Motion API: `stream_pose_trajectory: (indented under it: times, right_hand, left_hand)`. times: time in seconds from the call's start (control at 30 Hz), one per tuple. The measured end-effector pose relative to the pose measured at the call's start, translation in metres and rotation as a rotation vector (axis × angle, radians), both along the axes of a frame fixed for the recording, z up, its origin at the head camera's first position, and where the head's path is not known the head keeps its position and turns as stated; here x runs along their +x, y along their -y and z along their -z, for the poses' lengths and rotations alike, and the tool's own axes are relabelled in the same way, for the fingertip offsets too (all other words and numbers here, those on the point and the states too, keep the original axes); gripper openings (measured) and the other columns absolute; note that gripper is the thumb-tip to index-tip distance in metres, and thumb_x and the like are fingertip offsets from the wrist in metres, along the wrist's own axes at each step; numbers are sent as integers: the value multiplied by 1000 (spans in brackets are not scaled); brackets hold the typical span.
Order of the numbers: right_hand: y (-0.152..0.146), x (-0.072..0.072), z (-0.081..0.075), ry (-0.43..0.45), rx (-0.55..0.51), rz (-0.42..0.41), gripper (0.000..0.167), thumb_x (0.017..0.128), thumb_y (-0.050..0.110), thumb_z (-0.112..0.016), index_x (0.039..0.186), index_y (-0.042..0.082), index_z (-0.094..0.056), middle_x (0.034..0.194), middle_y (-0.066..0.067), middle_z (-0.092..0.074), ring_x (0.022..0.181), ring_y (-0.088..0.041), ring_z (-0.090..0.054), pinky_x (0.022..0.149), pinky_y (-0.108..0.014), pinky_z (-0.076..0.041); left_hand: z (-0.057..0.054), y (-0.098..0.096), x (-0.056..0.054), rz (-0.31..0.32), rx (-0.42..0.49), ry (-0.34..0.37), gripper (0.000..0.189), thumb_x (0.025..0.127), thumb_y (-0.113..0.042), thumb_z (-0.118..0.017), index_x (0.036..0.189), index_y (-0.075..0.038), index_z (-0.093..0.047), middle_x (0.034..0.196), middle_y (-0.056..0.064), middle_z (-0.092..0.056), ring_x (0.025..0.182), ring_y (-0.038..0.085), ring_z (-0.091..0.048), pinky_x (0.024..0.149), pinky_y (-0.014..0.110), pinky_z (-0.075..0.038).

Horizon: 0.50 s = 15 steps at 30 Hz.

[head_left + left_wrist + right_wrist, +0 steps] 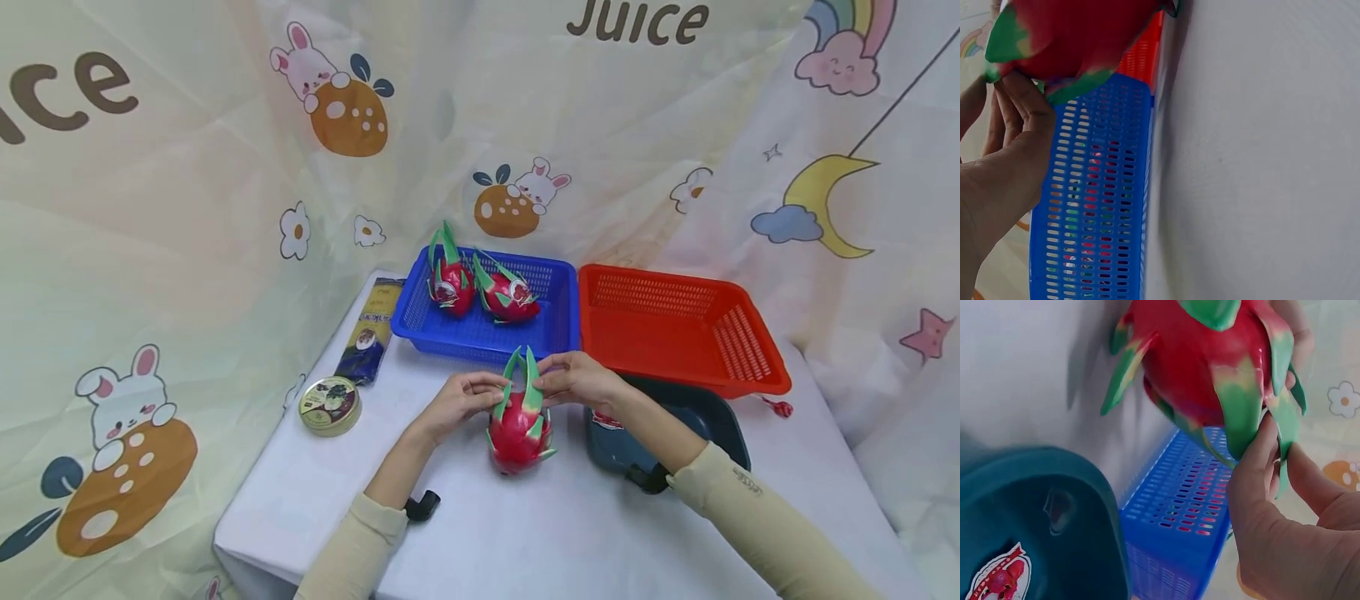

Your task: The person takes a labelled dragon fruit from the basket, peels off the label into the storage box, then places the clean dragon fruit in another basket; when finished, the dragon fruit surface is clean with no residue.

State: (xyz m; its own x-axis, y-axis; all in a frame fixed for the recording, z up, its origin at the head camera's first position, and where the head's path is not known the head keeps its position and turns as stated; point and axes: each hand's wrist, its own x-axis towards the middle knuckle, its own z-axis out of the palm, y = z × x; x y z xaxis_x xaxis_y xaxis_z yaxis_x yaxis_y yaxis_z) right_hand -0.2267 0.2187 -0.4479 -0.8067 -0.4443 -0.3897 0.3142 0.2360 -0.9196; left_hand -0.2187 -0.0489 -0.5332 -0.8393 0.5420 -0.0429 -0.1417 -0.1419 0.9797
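A red dragon fruit (pixel 517 437) with green leaf-like scales is held between both hands over the middle of the white table. My left hand (pixel 461 404) pinches a green scale on its left side, thumb and fingers together. On the opposite side, my right hand (pixel 581 379) grips another long green scale, as the right wrist view shows between thumb and fingers (pixel 1260 447). Behind the fruit stands a blue basket (pixel 480 346) holding two more dragon fruits (pixel 452 287), each bearing a round sticker. Under the right forearm lies a dark teal basin (pixel 712 408) with a fruit-printed sticker (pixel 1004 578) inside.
A red basket (pixel 652 337) stands right of the blue one, behind the basin. A small red round thing on a stick (pixel 782 409) lies by it. At the left are a round tin (pixel 330 408) and a dark blue and gold packet (pixel 367 333). Printed cloth hangs behind.
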Motion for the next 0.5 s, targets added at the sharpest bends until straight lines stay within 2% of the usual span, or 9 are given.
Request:
stream_pose_trajectory:
  times: [0.1, 0.2, 0.37, 0.5]
  right_hand:
    - [-2, 1, -4, -6, 2, -8, 38, 101, 10, -70, 130, -9, -55, 102, -15, -75, 94, -28, -77, 92, -47, -60]
    - [-4, 6, -11, -49, 21, 2, 39, 99, 11, -72, 130, -8, -56, 103, -16, -76, 94, -29, -77, 88, -43, -62]
    - [-10, 15, -34, -124, 26, 45, 44, 99, 12, -73, 134, -9, -55, 103, -16, -77, 93, -28, -77, 85, -39, -63]
    - [-24, 17, -54, -170, 1, 110, 44, 100, 12, -71, 135, -8, -55, 99, -10, -78, 88, -23, -77, 85, -36, -63]
  left_hand:
    - [-1, -3, -3, 9, 34, 4, 34, 102, -21, -68, 130, -1, -69, 121, 9, -73, 109, 23, -68, 96, 34, -58]
    - [-3, -4, -3, 8, 69, 20, 34, 105, -24, -64, 131, -2, -69, 119, 9, -71, 113, 24, -66, 99, 36, -57]
    - [-4, -4, -2, -29, 129, 60, 36, 108, -27, -59, 132, -2, -66, 116, 10, -70, 112, 25, -67, 99, 38, -57]
    - [-7, -12, -3, -50, 201, 144, 36, 110, -24, -55, 135, 0, -61, 126, 14, -68, 118, 28, -66, 105, 38, -55]
